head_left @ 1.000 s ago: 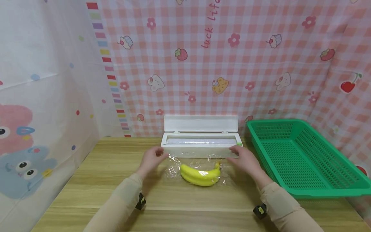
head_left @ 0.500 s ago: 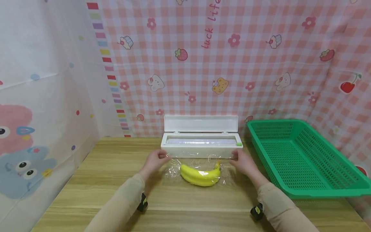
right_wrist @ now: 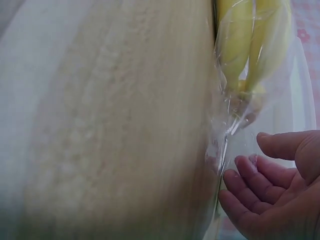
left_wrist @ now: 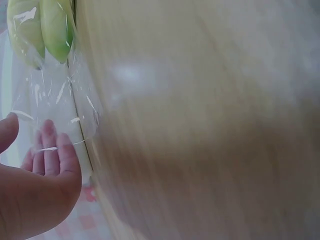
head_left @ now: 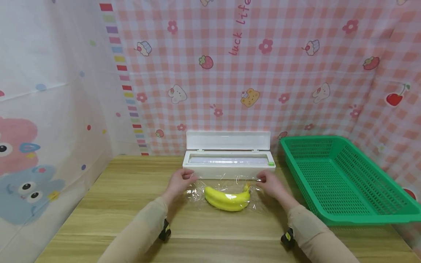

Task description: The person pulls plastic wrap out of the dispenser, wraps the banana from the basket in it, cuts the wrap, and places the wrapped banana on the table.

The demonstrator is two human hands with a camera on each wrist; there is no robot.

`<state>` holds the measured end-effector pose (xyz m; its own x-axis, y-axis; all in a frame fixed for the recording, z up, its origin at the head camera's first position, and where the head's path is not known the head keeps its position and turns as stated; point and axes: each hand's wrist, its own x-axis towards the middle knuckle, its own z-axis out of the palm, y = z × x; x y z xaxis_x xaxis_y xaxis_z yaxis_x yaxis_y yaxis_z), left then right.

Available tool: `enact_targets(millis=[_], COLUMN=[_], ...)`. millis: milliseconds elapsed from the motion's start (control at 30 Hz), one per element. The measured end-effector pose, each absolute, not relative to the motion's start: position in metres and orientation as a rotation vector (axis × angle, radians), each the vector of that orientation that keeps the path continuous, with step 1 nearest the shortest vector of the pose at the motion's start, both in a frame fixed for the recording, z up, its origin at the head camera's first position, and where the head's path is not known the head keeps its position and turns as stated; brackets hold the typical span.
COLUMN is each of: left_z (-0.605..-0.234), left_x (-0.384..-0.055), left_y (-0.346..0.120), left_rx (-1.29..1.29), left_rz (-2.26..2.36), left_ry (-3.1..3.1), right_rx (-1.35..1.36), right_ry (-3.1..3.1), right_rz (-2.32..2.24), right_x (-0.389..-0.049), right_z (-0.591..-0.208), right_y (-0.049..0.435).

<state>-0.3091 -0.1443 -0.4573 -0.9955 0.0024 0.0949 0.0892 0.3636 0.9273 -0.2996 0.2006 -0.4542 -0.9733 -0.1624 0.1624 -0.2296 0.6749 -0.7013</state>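
Observation:
A bunch of yellow bananas (head_left: 227, 201) lies on the table under clear plastic film (head_left: 196, 194), in front of a white film dispenser (head_left: 228, 172) with its lid raised. My left hand (head_left: 178, 182) is at the film's left edge. In the left wrist view its fingers (left_wrist: 51, 155) show through the film, with the thumb apart from them. At the other end, near the banana stem, is my right hand (head_left: 273, 185). The right wrist view shows its fingers (right_wrist: 255, 187) loosely bent at the film's edge, thumb apart. Neither hand visibly pinches the film.
A green plastic basket (head_left: 345, 218) stands on the right side of the wooden table (head_left: 204, 248). A checked cloth (head_left: 223, 76) hangs behind the dispenser. A small green slider (head_left: 271, 164) sits at the dispenser's right end.
Both hands have moved inward along the film, the left to the right and the right to the left. The bananas, dispenser and basket have stayed in place.

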Motion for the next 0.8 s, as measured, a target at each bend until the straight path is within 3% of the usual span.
enact_targets(millis=[800], left_z=[-0.452], left_x=[-0.313], left_y=[-0.126], left_rx=[0.067], left_rz=[-1.705], left_ry=[-2.325], right_rx=[0.317], right_ry=[-2.801], right_rz=[0.99], right_x=[-0.302], right_z=[-0.451], right_y=[0.196])
